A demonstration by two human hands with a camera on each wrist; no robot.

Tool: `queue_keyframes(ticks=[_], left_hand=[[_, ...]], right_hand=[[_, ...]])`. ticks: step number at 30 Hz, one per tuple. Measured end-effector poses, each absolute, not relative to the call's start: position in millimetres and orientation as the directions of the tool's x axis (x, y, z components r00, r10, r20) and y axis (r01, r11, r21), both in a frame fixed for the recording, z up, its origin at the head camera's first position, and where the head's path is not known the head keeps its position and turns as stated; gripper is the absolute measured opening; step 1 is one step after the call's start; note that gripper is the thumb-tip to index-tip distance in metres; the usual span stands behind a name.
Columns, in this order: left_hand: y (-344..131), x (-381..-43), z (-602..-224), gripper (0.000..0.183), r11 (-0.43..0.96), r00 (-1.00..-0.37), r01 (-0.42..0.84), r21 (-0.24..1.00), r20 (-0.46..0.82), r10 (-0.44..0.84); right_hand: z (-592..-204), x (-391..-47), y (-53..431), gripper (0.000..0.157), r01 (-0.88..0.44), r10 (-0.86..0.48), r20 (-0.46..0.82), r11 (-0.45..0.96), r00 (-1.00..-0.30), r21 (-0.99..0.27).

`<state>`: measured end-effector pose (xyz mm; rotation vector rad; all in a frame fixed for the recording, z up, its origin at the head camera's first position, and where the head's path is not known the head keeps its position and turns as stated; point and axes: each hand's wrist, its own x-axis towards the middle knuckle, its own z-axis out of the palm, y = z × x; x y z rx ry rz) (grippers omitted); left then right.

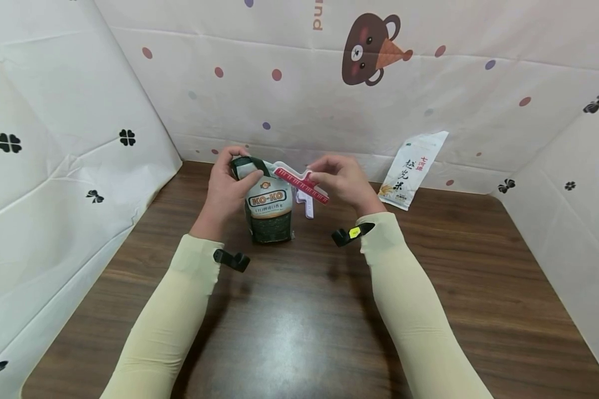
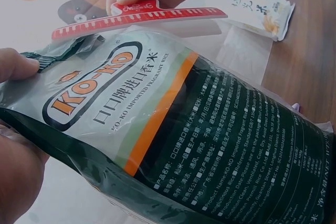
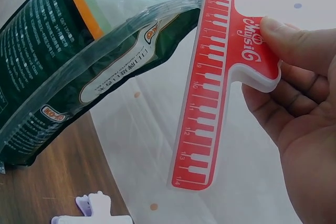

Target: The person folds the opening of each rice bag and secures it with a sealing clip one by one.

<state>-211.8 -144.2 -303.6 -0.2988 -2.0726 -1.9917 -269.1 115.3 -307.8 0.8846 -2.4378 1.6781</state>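
A green and white KO-KO rice bag [image 1: 269, 228] stands upright on the table, its top folded over. My left hand [image 1: 226, 189] grips that folded top, with the thumb on the front and fingers behind. Between thumb and fingers, my right hand [image 1: 341, 178] pinches the handle of a long red bag clip [image 1: 301, 184] with white backing and a piano-key print. In the right wrist view the clip [image 3: 205, 93] has its far end right at the bag's top edge. The left wrist view shows the printed bag front [image 2: 210, 140] and the clip [image 2: 142, 20] across the top.
A pale purple and white clip [image 1: 308, 204] lies on the table behind the bag. To the right, a white rice pouch [image 1: 413, 170] leans against the patterned back cloth [image 1: 299, 105]. Similar cloth walls border the wooden table [image 1: 289, 310] on both sides.
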Motion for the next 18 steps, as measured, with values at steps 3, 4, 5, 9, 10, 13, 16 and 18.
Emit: queue_keyframes(ticks=[3,4,5,9,10,13,16,18], left_hand=[[-144.3,-211.0,-303.9,0.033,0.039,-0.947,0.320,0.947,0.321,-0.028],[-144.3,-210.7,-304.0,0.033,0.038,-0.946,0.321,0.946,0.322,-0.028],[-144.2,-210.4,-303.9,0.032,0.037,-0.946,0.323,0.946,0.324,-0.029],[-144.3,-209.7,-303.7,0.033,0.037,-0.947,0.320,0.947,0.321,-0.028],[-144.4,-209.6,-303.7,0.033,0.039,-0.947,0.318,0.947,0.319,-0.027],[-144.5,-209.8,-303.6,0.036,0.041,-0.948,0.316,0.948,0.317,-0.027],[-144.4,-210.1,-303.7,0.034,0.037,-0.948,0.317,0.948,0.318,-0.030],[-144.4,-210.5,-303.8,0.032,0.033,-0.947,0.317,0.948,0.318,-0.032]], right_hand=[[-307.7,-269.7,113.9,0.015,-0.487,-0.427,0.359,0.240,-0.830,-0.840],[-307.7,-269.8,113.5,0.015,-0.490,-0.429,0.362,0.239,-0.828,-0.838],[-307.6,-270.0,113.2,0.015,-0.492,-0.430,0.363,0.239,-0.827,-0.837],[-306.3,-269.9,111.5,0.016,-0.493,-0.432,0.361,0.243,-0.826,-0.836],[-305.6,-269.7,110.9,0.016,-0.491,-0.431,0.359,0.247,-0.828,-0.835],[-303.1,-268.7,108.9,0.016,-0.488,-0.429,0.355,0.253,-0.830,-0.835],[-300.6,-268.0,106.7,0.016,-0.481,-0.429,0.349,0.251,-0.833,-0.840],[-298.8,-267.4,105.3,0.016,-0.477,-0.432,0.344,0.248,-0.834,-0.843]])
